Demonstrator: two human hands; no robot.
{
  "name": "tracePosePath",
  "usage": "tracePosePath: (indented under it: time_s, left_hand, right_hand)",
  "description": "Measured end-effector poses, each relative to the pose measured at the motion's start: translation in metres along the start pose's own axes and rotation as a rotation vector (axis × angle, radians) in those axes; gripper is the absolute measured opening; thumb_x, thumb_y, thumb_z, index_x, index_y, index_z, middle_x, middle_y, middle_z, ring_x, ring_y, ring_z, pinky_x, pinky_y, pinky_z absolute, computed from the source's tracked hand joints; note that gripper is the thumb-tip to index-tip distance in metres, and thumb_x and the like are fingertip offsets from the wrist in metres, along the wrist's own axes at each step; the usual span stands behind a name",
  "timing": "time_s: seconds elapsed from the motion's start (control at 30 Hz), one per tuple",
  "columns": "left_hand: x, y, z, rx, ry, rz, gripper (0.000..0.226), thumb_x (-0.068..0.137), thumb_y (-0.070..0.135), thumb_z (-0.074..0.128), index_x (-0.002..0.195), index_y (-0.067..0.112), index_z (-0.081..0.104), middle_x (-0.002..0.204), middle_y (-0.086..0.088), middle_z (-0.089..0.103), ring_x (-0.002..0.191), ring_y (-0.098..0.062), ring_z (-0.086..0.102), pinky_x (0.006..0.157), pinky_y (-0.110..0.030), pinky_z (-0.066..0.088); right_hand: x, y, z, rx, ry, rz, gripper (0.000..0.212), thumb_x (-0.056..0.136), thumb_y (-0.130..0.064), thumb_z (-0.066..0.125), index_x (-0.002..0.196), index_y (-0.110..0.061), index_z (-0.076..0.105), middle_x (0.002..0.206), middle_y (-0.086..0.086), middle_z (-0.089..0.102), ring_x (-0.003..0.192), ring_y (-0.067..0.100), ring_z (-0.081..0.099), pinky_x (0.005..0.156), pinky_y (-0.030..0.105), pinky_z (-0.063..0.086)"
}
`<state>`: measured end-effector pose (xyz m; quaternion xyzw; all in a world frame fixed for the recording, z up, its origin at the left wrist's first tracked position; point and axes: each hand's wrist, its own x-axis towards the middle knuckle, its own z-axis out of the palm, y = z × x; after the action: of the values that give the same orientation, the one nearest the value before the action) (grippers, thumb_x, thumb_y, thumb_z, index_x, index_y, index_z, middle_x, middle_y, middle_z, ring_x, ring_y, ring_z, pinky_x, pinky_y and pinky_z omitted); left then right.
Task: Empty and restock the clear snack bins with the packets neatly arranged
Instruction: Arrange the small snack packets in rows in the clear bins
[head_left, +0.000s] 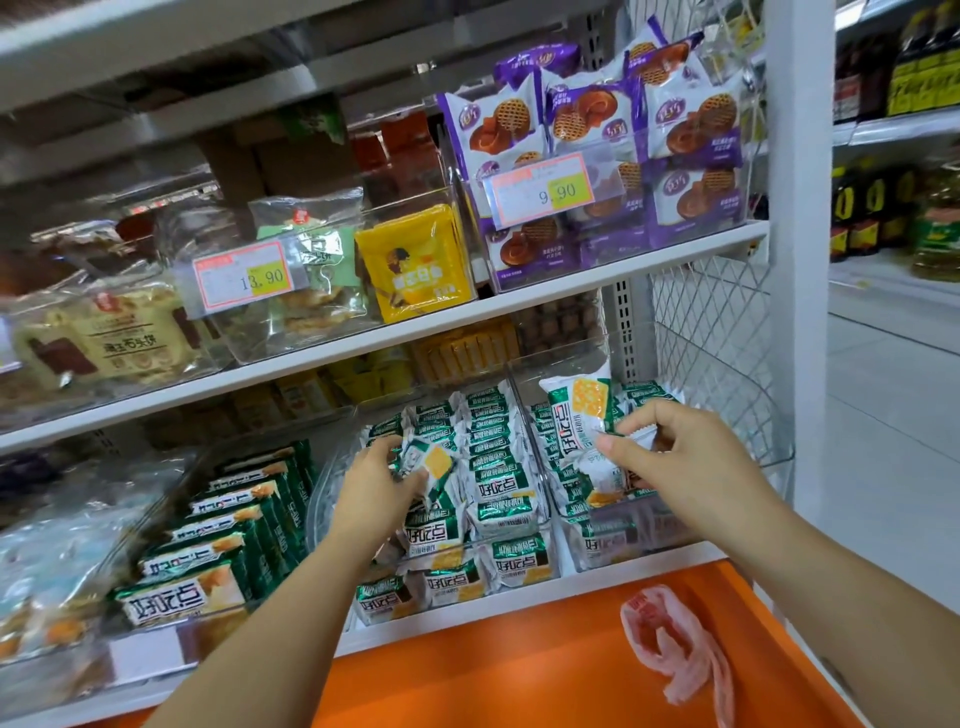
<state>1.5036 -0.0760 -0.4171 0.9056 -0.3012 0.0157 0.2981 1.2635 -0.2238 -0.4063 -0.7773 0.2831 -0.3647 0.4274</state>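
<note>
Two clear snack bins sit on the lower shelf, both holding several green-and-white cracker packets. My left hand (378, 480) grips one small packet (434, 464) over the middle bin (519, 543). My right hand (675, 457) pinches the edge of another packet (602, 467) above the right bin (660, 530). One packet (576, 402) stands upright at the back of the right bin. The middle bin's packets stand in rows.
A third clear bin (208, 519) at the left holds larger green packets. The upper shelf carries yellow packets (415, 262) and purple waffle packets (613, 156) behind price tags. An orange surface (493, 670) below holds a crumpled pink plastic bag (670, 639). A wire mesh panel (711, 338) closes the right side.
</note>
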Motion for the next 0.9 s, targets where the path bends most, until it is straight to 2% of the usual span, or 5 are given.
tracePosePath:
  time_s: [0.17, 0.37, 0.57, 0.7, 0.9]
  left_hand:
    - [-0.008, 0.012, 0.007, 0.247, 0.055, 0.348, 0.027, 0.093, 0.036, 0.057, 0.119, 0.027, 0.061, 0.124, 0.004, 0.055, 0.105, -0.017, 0.056, 0.093, -0.033, 0.044]
    - [-0.016, 0.029, 0.024, 0.599, -0.363, 0.452, 0.041, 0.092, 0.051, 0.053, 0.128, 0.032, 0.055, 0.126, 0.006, 0.054, 0.108, -0.016, 0.056, 0.091, -0.036, 0.048]
    - [-0.016, 0.029, 0.028, 0.323, -0.251, 0.402, 0.011, 0.095, 0.017, 0.056, 0.1, 0.015, 0.064, 0.103, -0.002, 0.062, 0.089, -0.02, 0.062, 0.079, -0.035, 0.053]
    - [-0.022, 0.027, 0.021, -0.045, -0.252, 0.261, 0.015, 0.099, 0.022, 0.049, 0.086, 0.027, 0.054, 0.077, 0.0, 0.071, 0.074, -0.027, 0.069, 0.068, -0.042, 0.057]
    - [-0.032, 0.024, 0.017, -0.216, -0.208, 0.334, 0.014, 0.097, 0.023, 0.05, 0.085, 0.023, 0.055, 0.105, 0.012, 0.063, 0.061, -0.012, 0.06, 0.051, -0.026, 0.048]
  right_hand:
    - [0.002, 0.002, 0.001, -0.004, -0.012, 0.012, 0.015, 0.082, -0.037, 0.07, 0.084, -0.024, 0.062, 0.053, -0.001, 0.048, 0.055, 0.016, 0.054, 0.048, 0.021, 0.031]
    - [0.003, 0.002, 0.003, 0.0, -0.007, 0.02, 0.016, 0.082, -0.037, 0.07, 0.086, -0.023, 0.062, 0.056, -0.001, 0.047, 0.055, 0.014, 0.049, 0.051, 0.022, 0.029]
    - [0.002, 0.001, 0.001, 0.009, -0.01, 0.018, 0.016, 0.082, -0.038, 0.07, 0.085, -0.024, 0.061, 0.06, -0.003, 0.046, 0.056, 0.011, 0.044, 0.052, 0.022, 0.029]
    - [0.003, 0.002, -0.001, 0.014, -0.004, 0.026, 0.017, 0.083, -0.037, 0.069, 0.087, -0.022, 0.062, 0.062, -0.01, 0.045, 0.06, 0.005, 0.045, 0.053, 0.02, 0.028]
    - [0.002, -0.001, -0.002, 0.01, 0.0, 0.022, 0.016, 0.083, -0.037, 0.069, 0.086, -0.023, 0.061, 0.06, -0.01, 0.045, 0.055, 0.005, 0.044, 0.051, 0.018, 0.027]
